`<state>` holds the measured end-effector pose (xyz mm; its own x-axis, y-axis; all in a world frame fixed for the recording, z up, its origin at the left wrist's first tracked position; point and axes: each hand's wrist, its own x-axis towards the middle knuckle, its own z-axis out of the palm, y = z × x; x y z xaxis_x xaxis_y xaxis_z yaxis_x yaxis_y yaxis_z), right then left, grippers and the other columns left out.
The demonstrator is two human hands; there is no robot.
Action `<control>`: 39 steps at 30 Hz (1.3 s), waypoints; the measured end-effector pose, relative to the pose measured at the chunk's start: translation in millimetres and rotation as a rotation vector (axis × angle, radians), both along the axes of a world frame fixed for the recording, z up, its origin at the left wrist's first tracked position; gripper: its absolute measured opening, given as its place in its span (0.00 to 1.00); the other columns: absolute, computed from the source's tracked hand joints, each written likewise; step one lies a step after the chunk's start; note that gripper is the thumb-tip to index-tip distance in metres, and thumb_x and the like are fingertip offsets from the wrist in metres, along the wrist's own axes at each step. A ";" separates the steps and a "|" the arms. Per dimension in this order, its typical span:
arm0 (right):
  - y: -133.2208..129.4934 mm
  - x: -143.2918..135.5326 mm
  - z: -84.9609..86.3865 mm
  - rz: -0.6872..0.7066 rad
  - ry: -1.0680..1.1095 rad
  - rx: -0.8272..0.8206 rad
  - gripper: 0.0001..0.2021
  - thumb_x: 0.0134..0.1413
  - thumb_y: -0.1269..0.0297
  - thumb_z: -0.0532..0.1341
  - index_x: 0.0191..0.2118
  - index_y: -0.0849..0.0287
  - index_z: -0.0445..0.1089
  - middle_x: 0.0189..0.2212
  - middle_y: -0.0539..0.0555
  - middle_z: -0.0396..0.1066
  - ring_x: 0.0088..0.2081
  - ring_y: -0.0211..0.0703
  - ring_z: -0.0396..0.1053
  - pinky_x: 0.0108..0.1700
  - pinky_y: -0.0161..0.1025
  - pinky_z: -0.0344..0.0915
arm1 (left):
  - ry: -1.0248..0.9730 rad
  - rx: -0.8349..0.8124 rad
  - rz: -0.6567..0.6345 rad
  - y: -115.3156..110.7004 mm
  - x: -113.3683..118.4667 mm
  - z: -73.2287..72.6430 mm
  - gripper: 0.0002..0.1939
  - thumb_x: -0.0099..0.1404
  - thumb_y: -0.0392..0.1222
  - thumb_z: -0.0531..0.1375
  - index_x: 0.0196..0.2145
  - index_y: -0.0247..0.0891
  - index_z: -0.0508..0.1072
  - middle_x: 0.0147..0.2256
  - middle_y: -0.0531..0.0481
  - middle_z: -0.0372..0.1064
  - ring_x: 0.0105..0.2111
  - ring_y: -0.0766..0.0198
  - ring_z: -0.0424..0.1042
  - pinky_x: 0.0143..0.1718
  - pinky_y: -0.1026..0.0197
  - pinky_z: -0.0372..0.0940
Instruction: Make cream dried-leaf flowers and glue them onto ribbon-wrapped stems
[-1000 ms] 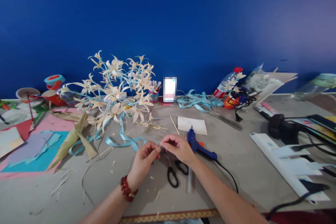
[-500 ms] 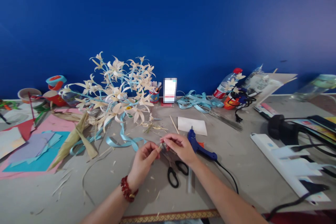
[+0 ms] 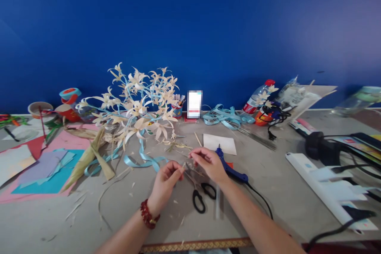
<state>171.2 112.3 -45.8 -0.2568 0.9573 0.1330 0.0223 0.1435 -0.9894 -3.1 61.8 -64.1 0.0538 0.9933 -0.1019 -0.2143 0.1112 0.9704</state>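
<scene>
Between the thumb and fingertips of my left hand (image 3: 169, 176) is a small pale piece (image 3: 184, 165), perhaps of husk; its exact kind is too small to tell. My right hand (image 3: 210, 164) is just to the right, a short gap away, with thumb and fingers pinched; what they hold, if anything, I cannot make out. Under the hands lie scissors with black handles (image 3: 199, 201). A blue glue gun (image 3: 232, 170) rests beside my right hand, near a white card (image 3: 219, 144). Beyond my left hand runs a light blue ribbon (image 3: 145, 161).
Behind on the left stands a spray of cream flowers (image 3: 139, 107) on blue stems. Dried husks (image 3: 95, 154) and coloured paper (image 3: 44, 170) lie at left. Along the right are a white power strip (image 3: 327, 190) with cables, thin wires (image 3: 258, 139) and a red-capped bottle (image 3: 258, 95).
My hands have moved apart slightly, the right one going away from the piece that the left still pinches. The whole view has shifted a little.
</scene>
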 end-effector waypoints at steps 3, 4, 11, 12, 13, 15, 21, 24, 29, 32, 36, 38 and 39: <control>-0.9 9.6 17.9 -0.143 0.021 0.038 0.11 0.57 0.55 0.61 0.34 0.58 0.73 0.30 0.52 0.73 0.27 0.37 0.67 0.31 0.34 0.65 | -0.036 -0.019 0.022 0.8 -0.5 -0.3 0.11 0.60 0.46 0.63 0.27 0.37 0.70 0.21 0.55 0.65 0.24 0.68 0.59 0.28 0.66 0.54; -2.7 14.8 25.8 -0.171 0.003 0.046 0.11 0.57 0.55 0.61 0.35 0.58 0.73 0.31 0.52 0.73 0.27 0.37 0.67 0.32 0.34 0.65 | -0.047 -0.029 0.025 0.9 -0.7 -0.3 0.11 0.61 0.47 0.63 0.27 0.37 0.70 0.21 0.55 0.65 0.23 0.68 0.59 0.28 0.66 0.54; -10.3 58.0 59.2 -0.100 -0.462 0.159 0.11 0.60 0.55 0.59 0.37 0.57 0.73 0.31 0.52 0.74 0.32 0.42 0.70 0.32 0.35 0.65 | -0.080 -0.037 0.047 -0.8 -0.7 2.4 0.10 0.61 0.46 0.62 0.27 0.37 0.71 0.22 0.54 0.66 0.25 0.67 0.61 0.29 0.65 0.54; -7.5 59.1 57.2 -0.085 -0.549 0.182 0.11 0.61 0.56 0.58 0.37 0.56 0.73 0.31 0.52 0.74 0.32 0.42 0.70 0.32 0.35 0.65 | -0.090 -0.034 0.057 -1.0 -0.4 2.9 0.10 0.61 0.46 0.62 0.27 0.37 0.71 0.22 0.54 0.65 0.25 0.67 0.61 0.29 0.65 0.54; -3.5 57.8 53.8 -0.070 -0.642 0.207 0.10 0.61 0.57 0.57 0.37 0.56 0.73 0.32 0.52 0.75 0.32 0.42 0.70 0.32 0.35 0.65 | -0.102 -0.029 0.068 -1.0 -0.2 3.3 0.10 0.61 0.46 0.63 0.27 0.37 0.71 0.22 0.54 0.65 0.25 0.67 0.61 0.29 0.65 0.55; 7.4 48.4 44.1 -0.027 -0.834 0.268 0.09 0.62 0.60 0.57 0.39 0.56 0.72 0.34 0.52 0.75 0.33 0.42 0.71 0.34 0.35 0.65 | -0.136 -0.019 0.089 -0.6 0.0 3.7 0.11 0.60 0.46 0.63 0.27 0.37 0.71 0.22 0.54 0.65 0.25 0.67 0.61 0.30 0.65 0.55; 46.7 -6.6 11.0 0.067 -1.049 0.337 0.10 0.58 0.63 0.61 0.44 0.58 0.71 0.37 0.56 0.76 0.37 0.45 0.72 0.40 0.37 0.63 | -0.188 -0.001 0.134 4.1 -3.4 2.9 0.11 0.59 0.45 0.64 0.26 0.37 0.70 0.22 0.55 0.64 0.24 0.68 0.60 0.29 0.66 0.55; 58.9 -29.4 0.8 0.066 -1.089 0.348 0.09 0.58 0.65 0.60 0.45 0.58 0.70 0.37 0.56 0.76 0.39 0.46 0.72 0.41 0.38 0.62 | -0.194 0.001 0.139 6.1 -5.1 3.3 0.11 0.60 0.46 0.63 0.25 0.37 0.70 0.22 0.55 0.64 0.24 0.69 0.61 0.28 0.66 0.55; 58.4 -34.6 4.3 0.101 -1.069 0.401 0.09 0.59 0.73 0.56 0.42 0.58 0.71 0.38 0.57 0.75 0.40 0.46 0.71 0.42 0.38 0.62 | -0.210 0.006 0.145 5.9 -4.9 5.6 0.12 0.58 0.46 0.64 0.25 0.36 0.70 0.22 0.55 0.64 0.24 0.69 0.61 0.28 0.65 0.56; 44.2 -19.0 14.2 0.157 -1.016 0.459 0.10 0.59 0.74 0.55 0.42 0.58 0.72 0.41 0.57 0.74 0.43 0.46 0.70 0.45 0.38 0.61 | -0.231 0.015 0.159 4.8 -4.7 8.7 0.12 0.58 0.46 0.65 0.24 0.37 0.69 0.23 0.55 0.64 0.25 0.69 0.62 0.30 0.65 0.57; 17.8 -2.2 20.1 0.331 -0.954 0.509 0.09 0.55 0.75 0.58 0.38 0.58 0.74 0.37 0.54 0.75 0.41 0.45 0.71 0.44 0.37 0.64 | -0.251 0.020 0.177 3.7 -4.1 11.8 0.12 0.56 0.46 0.66 0.25 0.37 0.69 0.23 0.55 0.65 0.26 0.68 0.63 0.32 0.65 0.59; 7.8 1.2 20.3 0.410 -0.924 0.524 0.11 0.54 0.77 0.58 0.39 0.57 0.75 0.38 0.54 0.76 0.42 0.45 0.72 0.45 0.38 0.65 | -0.252 0.015 0.174 3.1 -3.1 11.3 0.12 0.56 0.46 0.66 0.25 0.37 0.69 0.23 0.55 0.65 0.26 0.68 0.63 0.32 0.65 0.59; 4.1 3.3 20.7 0.428 -0.906 0.531 0.12 0.55 0.76 0.58 0.40 0.57 0.75 0.40 0.55 0.76 0.44 0.46 0.71 0.47 0.38 0.65 | -0.251 0.013 0.171 2.8 -2.6 10.6 0.12 0.56 0.46 0.66 0.24 0.37 0.69 0.23 0.55 0.65 0.25 0.68 0.62 0.31 0.65 0.58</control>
<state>174.6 116.4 -25.0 -0.7580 0.6453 0.0952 0.5472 0.7085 -0.4456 -5.7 64.6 -53.5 -0.0929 0.9913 -0.0937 -0.4618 0.0405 0.8861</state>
